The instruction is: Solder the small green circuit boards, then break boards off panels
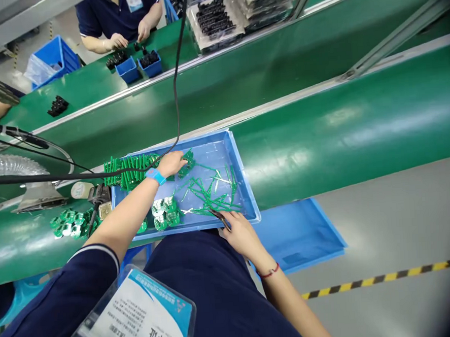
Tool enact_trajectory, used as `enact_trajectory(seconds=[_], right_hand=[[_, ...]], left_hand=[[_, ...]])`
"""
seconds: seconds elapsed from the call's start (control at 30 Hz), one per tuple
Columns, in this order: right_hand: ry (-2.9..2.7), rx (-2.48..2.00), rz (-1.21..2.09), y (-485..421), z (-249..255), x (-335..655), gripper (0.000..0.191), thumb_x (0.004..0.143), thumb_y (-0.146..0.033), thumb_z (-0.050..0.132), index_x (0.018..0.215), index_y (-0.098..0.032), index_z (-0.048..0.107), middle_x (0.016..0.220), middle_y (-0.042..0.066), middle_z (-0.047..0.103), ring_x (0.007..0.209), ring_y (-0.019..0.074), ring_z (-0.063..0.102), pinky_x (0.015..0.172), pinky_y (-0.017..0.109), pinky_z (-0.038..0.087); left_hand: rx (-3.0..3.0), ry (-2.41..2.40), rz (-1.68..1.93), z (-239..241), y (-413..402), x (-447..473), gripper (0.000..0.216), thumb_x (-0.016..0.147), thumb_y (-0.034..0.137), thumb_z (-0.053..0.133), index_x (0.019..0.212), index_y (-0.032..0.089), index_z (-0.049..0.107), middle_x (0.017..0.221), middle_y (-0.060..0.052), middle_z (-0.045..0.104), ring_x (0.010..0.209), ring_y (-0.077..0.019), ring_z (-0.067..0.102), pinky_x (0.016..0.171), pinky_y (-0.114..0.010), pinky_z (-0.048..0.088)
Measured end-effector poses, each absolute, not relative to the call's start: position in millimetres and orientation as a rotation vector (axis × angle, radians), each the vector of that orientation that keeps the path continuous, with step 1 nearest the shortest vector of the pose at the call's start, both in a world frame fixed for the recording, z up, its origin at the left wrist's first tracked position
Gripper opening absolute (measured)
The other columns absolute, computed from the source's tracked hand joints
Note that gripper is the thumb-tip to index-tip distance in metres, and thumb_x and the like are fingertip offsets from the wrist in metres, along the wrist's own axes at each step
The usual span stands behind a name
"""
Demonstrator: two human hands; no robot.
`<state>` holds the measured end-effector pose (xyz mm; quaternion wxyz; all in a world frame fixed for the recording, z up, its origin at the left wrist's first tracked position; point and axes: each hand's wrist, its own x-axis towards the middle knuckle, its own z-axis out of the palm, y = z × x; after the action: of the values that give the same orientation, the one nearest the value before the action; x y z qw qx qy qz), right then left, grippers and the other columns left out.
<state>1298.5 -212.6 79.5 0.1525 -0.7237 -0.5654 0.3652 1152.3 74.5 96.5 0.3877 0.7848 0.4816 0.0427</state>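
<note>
My left hand (172, 164), with a blue band at its wrist, reaches across the blue tray (244, 180). Its fingers are closed on the edge of a green circuit board (187, 163) near the tray's far side. Beside it on the left stands a row of green circuit boards (128, 169) on edge. My right hand (241, 233) is wrapped round a pair of pliers (221, 218) at the tray's near edge; the tips point at a pile of thin green strips (206, 195). Small separated circuit boards (165, 213) lie in the tray between my arms.
More small boards (73, 222) rest on the green bench, left of the tray, near a fume duct (39, 192). A black cable (175, 90) hangs over the tray. Below right is another blue tray (297, 232). Across the bench, a co-worker (120, 22) handles black parts.
</note>
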Motion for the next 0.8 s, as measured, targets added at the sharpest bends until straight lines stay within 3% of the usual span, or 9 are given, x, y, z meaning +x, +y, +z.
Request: enact_trajectory(seconds=[0.1, 0.2, 0.47, 0.67, 0.8], right_hand=[[-1.446, -1.985, 1.063, -201, 79, 1297, 0.053, 0.074, -0.010, 0.046, 0.126, -0.017, 0.057, 0.118, 0.011, 0.062, 0.113, 0.0244, 0.055, 0.104, 0.043, 0.041], [-1.327, -1.848, 1.095, -191, 87, 1302, 0.054, 0.073, -0.011, 0.045, 0.126, -0.017, 0.056, 0.118, 0.010, 0.063, 0.112, 0.0223, 0.058, 0.101, 0.040, 0.045], [-1.207, -1.632, 1.193, -187, 116, 1309, 0.049, 0.072, -0.015, 0.047, 0.120, -0.018, 0.060, 0.112, 0.007, 0.066, 0.105, 0.0209, 0.062, 0.098, 0.038, 0.047], [-1.185, -1.559, 1.286, -186, 129, 1296, 0.030, 0.083, -0.031, 0.051, 0.104, -0.019, 0.068, 0.080, 0.002, 0.067, 0.066, 0.0154, 0.059, 0.064, 0.029, 0.051], [-1.165, -1.542, 1.280, -186, 130, 1293, 0.030, 0.083, -0.033, 0.052, 0.103, -0.019, 0.068, 0.080, 0.002, 0.067, 0.064, 0.0148, 0.058, 0.061, 0.028, 0.050]], left_hand=[[1.887, 1.081, 0.170, 120, 45, 1144, 0.016, 0.081, 0.030, 0.060, 0.071, 0.018, 0.055, 0.067, -0.001, 0.052, 0.073, -0.0188, 0.052, 0.076, -0.030, 0.040], [1.758, 0.999, 0.231, 140, 15, 1131, 0.021, 0.086, 0.037, 0.053, 0.083, 0.017, 0.058, 0.074, -0.001, 0.056, 0.068, -0.0148, 0.050, 0.066, -0.025, 0.040], [1.359, 1.017, 0.443, 154, -5, 1098, 0.026, 0.076, 0.039, 0.071, 0.086, 0.016, 0.063, 0.074, 0.001, 0.059, 0.065, -0.0112, 0.049, 0.065, -0.022, 0.040], [1.127, 0.993, 0.536, 155, -18, 1090, 0.034, 0.072, 0.045, 0.075, 0.086, 0.017, 0.065, 0.075, 0.001, 0.060, 0.068, -0.0106, 0.051, 0.067, -0.021, 0.041], [1.030, 1.014, 0.588, 156, -28, 1086, 0.038, 0.068, 0.048, 0.078, 0.084, 0.017, 0.063, 0.072, 0.003, 0.058, 0.066, -0.0086, 0.049, 0.065, -0.019, 0.040]])
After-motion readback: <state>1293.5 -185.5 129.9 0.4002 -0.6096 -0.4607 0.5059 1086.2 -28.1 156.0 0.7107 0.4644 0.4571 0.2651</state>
